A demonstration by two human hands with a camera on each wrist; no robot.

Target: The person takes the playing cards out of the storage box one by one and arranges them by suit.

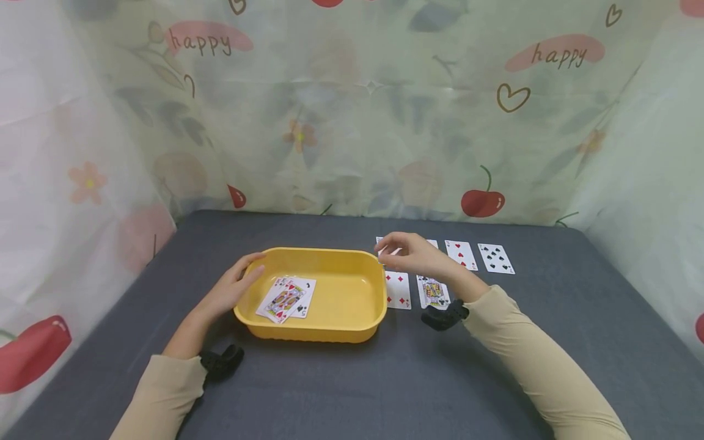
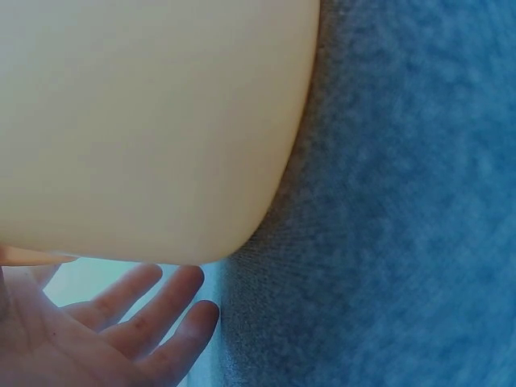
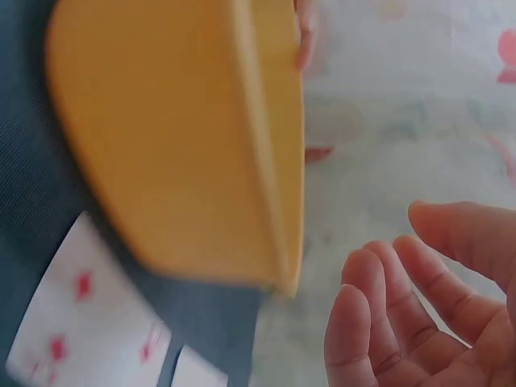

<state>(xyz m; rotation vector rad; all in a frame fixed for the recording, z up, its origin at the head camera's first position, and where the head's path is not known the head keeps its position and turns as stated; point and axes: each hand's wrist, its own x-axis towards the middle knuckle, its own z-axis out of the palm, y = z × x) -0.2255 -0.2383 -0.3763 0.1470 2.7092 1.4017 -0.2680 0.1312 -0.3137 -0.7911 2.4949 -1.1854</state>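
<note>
A yellow plastic basin (image 1: 313,332) stands on the dark table, with a few overlapping playing cards (image 1: 287,299) in its left half, a face card of hearts on top. My left hand (image 1: 233,287) rests at the basin's left rim, thumb over the edge and the other fingers loosely extended. Over the basin's right back corner hovers my right hand (image 1: 412,253), its fingers loosely bent with nothing between them. Beneath and beside it lie a diamonds card (image 1: 398,291) and a face card of clubs (image 1: 432,292). The right hand partly hides cards in the back row.
Farther right in the back row are a hearts card (image 1: 461,254) and a spades card (image 1: 496,258), face up. Dark cloth covers the table (image 1: 352,391). A patterned curtain (image 1: 352,122) encloses the back and sides.
</note>
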